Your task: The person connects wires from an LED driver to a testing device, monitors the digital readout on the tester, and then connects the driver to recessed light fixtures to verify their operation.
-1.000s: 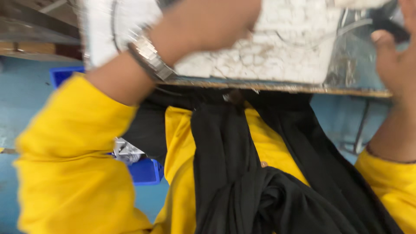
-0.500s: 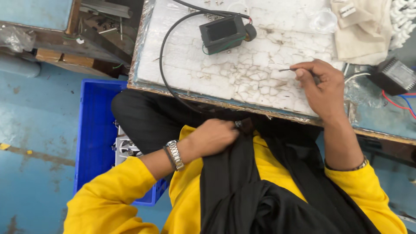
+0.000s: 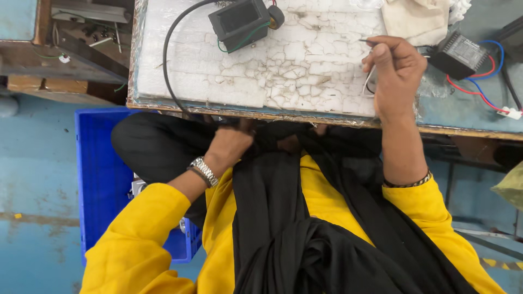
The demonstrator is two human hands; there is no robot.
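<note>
Looks like a small electronics workshop: a beat-up workbench (image 3: pixel 305 71) with a cracked white top, a black panel meter (image 3: pixel 239 22) with loose wires on it, another wired module (image 3: pixel 460 54) at its right end, a blue parts crate (image 3: pixel 101 179) on the floor below its left edge.

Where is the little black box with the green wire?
In the head view the small black box sits at the top, on the cracked white board, up and to the left of the right hand, beside a curved black cable.

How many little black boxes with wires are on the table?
2. One black box lies at the top middle of the white cracked table top; the other black box sits right of the right hand. More may lie beyond the picture's edge.
</note>
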